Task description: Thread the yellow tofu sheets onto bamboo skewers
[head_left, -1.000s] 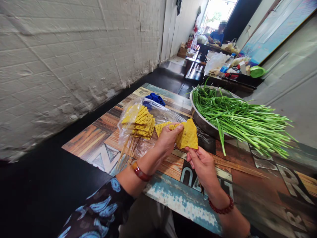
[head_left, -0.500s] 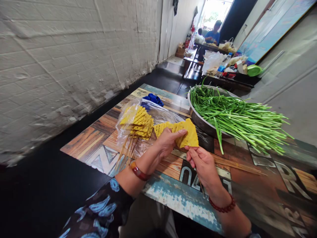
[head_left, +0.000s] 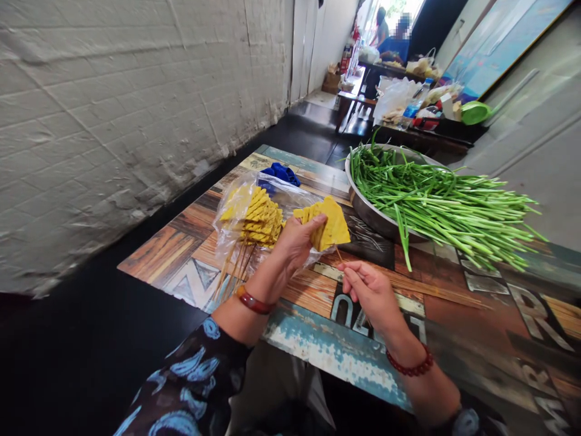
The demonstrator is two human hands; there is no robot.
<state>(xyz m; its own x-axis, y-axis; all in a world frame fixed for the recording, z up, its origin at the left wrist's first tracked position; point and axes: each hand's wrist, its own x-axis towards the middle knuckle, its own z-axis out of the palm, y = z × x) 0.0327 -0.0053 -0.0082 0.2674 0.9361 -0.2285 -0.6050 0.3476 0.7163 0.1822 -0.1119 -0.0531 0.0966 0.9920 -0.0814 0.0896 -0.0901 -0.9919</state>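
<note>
My left hand (head_left: pixel 297 239) is closed around a folded stack of yellow sheets (head_left: pixel 334 224) that look like tofu skin, the thumb on top. A thin wooden skewer (head_left: pixel 339 255) runs from the stack's lower edge down to my right hand (head_left: pixel 367 287), whose fingers pinch it a little apart from the sheets. Left of my left hand, a pile of skewered yellow sheets (head_left: pixel 261 218) lies partly inside a clear plastic bag (head_left: pixel 222 221). Their sticks (head_left: pixel 233 266) point toward me. How far the held skewer goes into the stack is hidden.
A metal basin (head_left: pixel 363 212) heaped with long green stalks (head_left: pixel 454 212) stands at the right. Loose skewers (head_left: pixel 445 293) lie on the patterned table (head_left: pixel 308 297) before it. Behind the bag sits a blue cloth (head_left: pixel 281 174). Far back, people (head_left: pixel 394 45) are at another table.
The held yellow stack has shifted left and slightly up with my left hand. My right hand now sits lower on the skewer, with a gap between fingers and sheets.
</note>
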